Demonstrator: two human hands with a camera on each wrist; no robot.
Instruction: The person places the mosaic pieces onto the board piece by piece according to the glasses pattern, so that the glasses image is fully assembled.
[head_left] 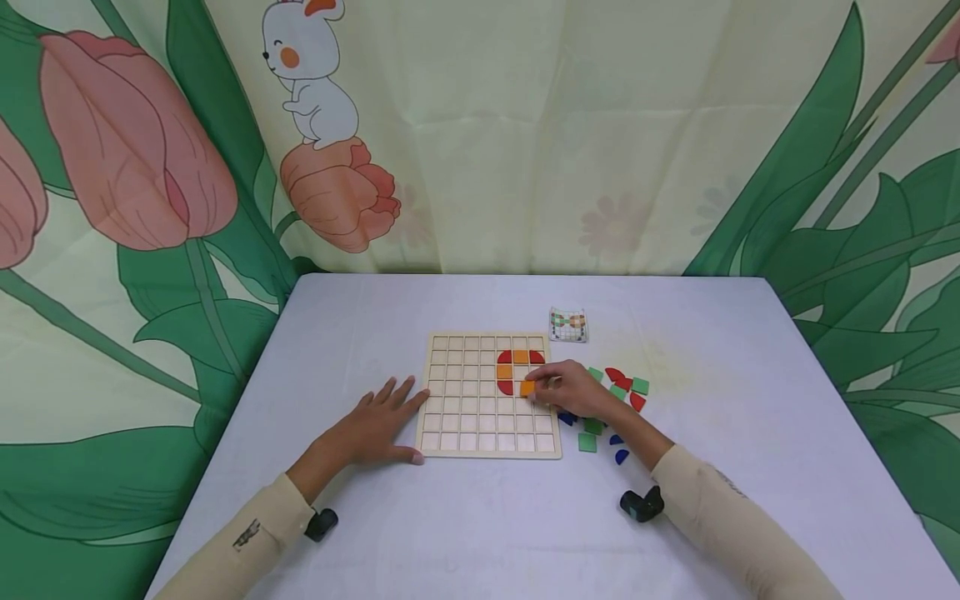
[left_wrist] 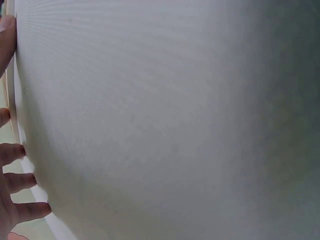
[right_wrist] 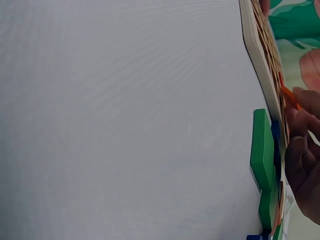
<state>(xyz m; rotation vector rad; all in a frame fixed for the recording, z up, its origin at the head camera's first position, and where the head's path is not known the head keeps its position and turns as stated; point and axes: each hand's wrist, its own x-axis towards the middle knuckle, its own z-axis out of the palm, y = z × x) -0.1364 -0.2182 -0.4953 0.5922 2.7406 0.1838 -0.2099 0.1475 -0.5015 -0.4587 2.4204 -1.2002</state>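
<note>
A wooden grid board lies flat on the table. Red rounded pieces and orange square tiles fill several cells at its upper right. My right hand pinches an orange square tile over the board; the right wrist view shows this orange tile edge-on between thumb and finger. With fingers spread, my left hand rests by the board's left edge, its thumb and a fingertip touching the frame. In the left wrist view, only the fingers of that hand show.
Right of the board, partly under my right forearm, lie loose green squares, red pieces and blue half-rounds. A small pattern card sits beyond the board's upper right corner. A printed curtain hangs behind the table.
</note>
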